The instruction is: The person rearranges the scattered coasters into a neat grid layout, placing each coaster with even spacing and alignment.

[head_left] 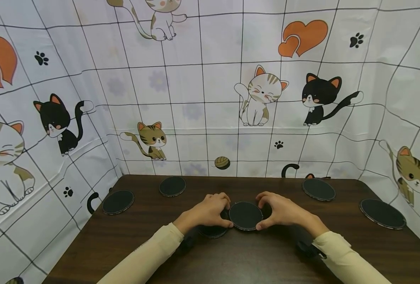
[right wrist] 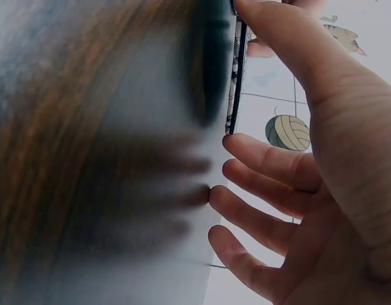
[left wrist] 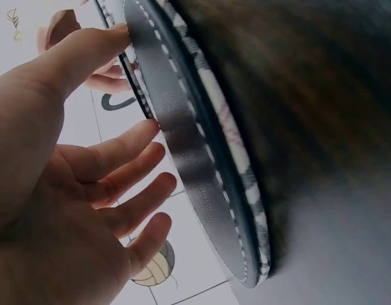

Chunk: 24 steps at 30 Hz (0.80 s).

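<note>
Between my two hands is a round black coaster [head_left: 246, 215] with pale stitching round its edge. My left hand [head_left: 207, 211] holds its left edge, thumb toward me and fingers at the far side. On the opposite edge, thumb and index finger of my right hand [head_left: 286, 210] grip it. The right wrist view shows this coaster [right wrist: 236, 76] edge-on, above its dark reflection in the tabletop. A second coaster [head_left: 212, 232] lies under my left hand, partly hidden by it. Close up in the left wrist view, that coaster [left wrist: 189, 146] shows white stitching and a checkered rim.
Two more coasters lie at the left, one near the edge [head_left: 118, 202] and one farther back [head_left: 172, 186]. Another pair is on the right, at the back [head_left: 318, 189] and near the side [head_left: 382, 213]. A cat-print cloth [head_left: 220, 86] hangs round the brown table [head_left: 266, 260].
</note>
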Motion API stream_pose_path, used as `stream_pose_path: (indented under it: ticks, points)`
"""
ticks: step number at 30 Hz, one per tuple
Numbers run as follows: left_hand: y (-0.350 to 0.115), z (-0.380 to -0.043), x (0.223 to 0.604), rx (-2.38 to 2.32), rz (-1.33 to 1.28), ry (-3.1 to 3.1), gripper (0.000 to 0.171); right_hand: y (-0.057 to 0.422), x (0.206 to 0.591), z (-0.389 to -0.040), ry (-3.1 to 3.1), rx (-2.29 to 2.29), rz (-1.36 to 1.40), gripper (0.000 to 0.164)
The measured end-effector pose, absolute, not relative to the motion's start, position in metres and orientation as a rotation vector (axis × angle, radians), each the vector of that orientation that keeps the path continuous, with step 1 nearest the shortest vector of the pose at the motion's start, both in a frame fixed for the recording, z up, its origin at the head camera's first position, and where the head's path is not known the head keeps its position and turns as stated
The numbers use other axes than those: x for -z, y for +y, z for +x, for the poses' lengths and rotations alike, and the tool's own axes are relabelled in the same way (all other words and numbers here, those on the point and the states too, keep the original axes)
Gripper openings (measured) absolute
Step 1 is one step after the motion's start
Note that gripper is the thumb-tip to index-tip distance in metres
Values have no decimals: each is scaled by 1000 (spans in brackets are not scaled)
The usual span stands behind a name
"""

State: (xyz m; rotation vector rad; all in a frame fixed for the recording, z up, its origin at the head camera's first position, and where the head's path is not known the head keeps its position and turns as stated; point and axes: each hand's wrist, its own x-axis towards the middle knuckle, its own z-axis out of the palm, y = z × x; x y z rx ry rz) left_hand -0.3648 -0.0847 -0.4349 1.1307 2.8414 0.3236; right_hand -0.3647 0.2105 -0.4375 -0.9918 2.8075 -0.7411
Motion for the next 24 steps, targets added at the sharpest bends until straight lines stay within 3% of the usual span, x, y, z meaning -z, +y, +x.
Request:
stream_pose_path:
  ticks: [24]
  points:
    - [-82, -357, 434, -219, 1182, 2833, 47, 207, 436, -360, 2873, 494, -1007, 62]
